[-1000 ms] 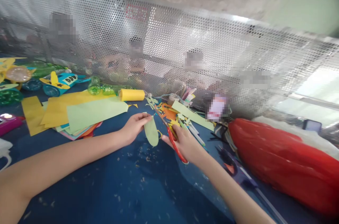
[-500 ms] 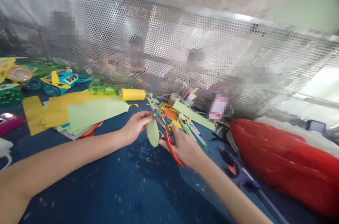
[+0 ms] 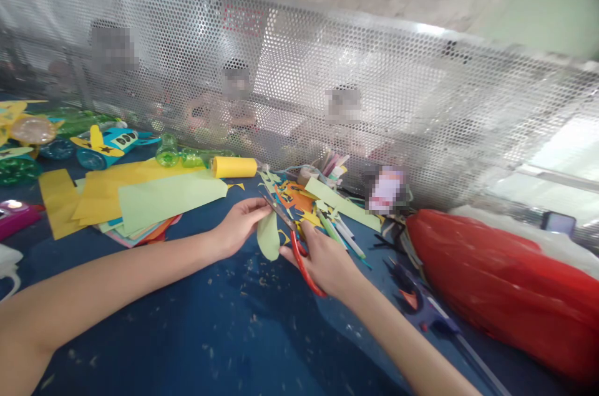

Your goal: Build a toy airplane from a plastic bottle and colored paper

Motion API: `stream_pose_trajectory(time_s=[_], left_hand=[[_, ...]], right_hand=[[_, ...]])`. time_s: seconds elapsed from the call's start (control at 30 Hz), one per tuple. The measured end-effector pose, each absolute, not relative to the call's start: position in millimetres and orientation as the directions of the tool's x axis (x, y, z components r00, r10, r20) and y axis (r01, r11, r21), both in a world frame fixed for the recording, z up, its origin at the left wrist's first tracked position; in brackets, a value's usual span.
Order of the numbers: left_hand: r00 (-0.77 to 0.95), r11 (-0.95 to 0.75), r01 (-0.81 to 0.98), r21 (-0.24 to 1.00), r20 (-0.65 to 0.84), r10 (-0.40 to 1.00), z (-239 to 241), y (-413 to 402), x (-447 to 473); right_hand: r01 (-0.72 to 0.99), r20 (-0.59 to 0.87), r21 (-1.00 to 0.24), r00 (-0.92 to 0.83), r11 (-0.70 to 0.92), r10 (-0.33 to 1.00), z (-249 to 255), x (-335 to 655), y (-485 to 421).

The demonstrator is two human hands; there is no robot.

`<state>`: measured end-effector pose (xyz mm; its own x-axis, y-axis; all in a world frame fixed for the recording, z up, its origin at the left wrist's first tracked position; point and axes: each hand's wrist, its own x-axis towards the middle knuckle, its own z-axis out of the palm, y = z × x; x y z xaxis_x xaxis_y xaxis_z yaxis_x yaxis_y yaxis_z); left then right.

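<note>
My left hand pinches the upper end of a pale green paper piece, which hangs down with a rounded lower end. Red-handled scissors are gripped in my right hand. Their blades point up and left and meet the paper near my left fingertips. Just beyond lie orange, yellow and green paper scraps. Behind my left hand, a light green sheet rests on yellow sheets and a stack of coloured paper.
A perforated metal screen runs along the back, with people behind it. At left stand bottle models; a yellow-wrapped bottle lies mid-table. A glue gun and red plastic bag lie right, markers nearer the middle.
The green paper has shifted and turned slightly to the left between my hands. Both hands keep nearly the same place and hold.
</note>
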<state>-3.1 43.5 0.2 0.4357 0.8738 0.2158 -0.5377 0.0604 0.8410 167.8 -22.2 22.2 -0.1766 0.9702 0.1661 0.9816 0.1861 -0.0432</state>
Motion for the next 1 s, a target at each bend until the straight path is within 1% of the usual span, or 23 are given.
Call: stream_pose_trajectory(time_s=[0.23, 0.43, 0.53, 0.63, 0.73, 0.8, 0.83, 0.93, 1.0], left_hand=[[0.454, 0.099, -0.560, 0.823, 0.204, 0.867, 2, 41, -3], [0.462, 0.130, -0.570, 0.811, 0.186, 0.867, 4, 39, -3], [0.466, 0.146, -0.563, 0.813, 0.167, 0.869, 4, 40, -3], [0.446, 0.154, -0.539, 0.828, 0.125, 0.886, 3, 43, -4], [0.431, 0.160, -0.502, 0.850, 0.086, 0.898, 1, 45, -4], [0.431, 0.170, -0.474, 0.864, 0.059, 0.900, -1, 46, -5], [0.430, 0.175, -0.458, 0.872, 0.045, 0.902, -2, 46, -5], [0.424, 0.185, -0.410, 0.893, 0.007, 0.905, -5, 45, -5], [0.428, 0.195, -0.400, 0.896, -0.006, 0.904, -7, 45, -6]], right_hand=[[0.987, 0.132, -0.016, -0.157, 0.160, 0.979, 25, 165, -24], [0.984, 0.130, -0.004, -0.177, 0.179, 0.976, 25, 167, -25], [0.983, 0.130, -0.018, -0.181, 0.184, 0.975, 23, 168, -23], [0.983, 0.139, -0.060, -0.166, 0.175, 0.976, 22, 169, -19], [0.990, 0.171, -0.118, -0.062, 0.083, 0.983, 27, 178, -12], [0.991, 0.193, -0.126, 0.061, -0.037, 0.979, 32, 192, -6], [0.988, 0.190, -0.107, 0.133, -0.114, 0.973, 34, 200, -3], [0.945, 0.105, 0.019, 0.324, -0.328, 0.940, 36, 228, 3], [0.933, 0.062, 0.052, 0.352, -0.355, 0.934, 34, 244, 6]])
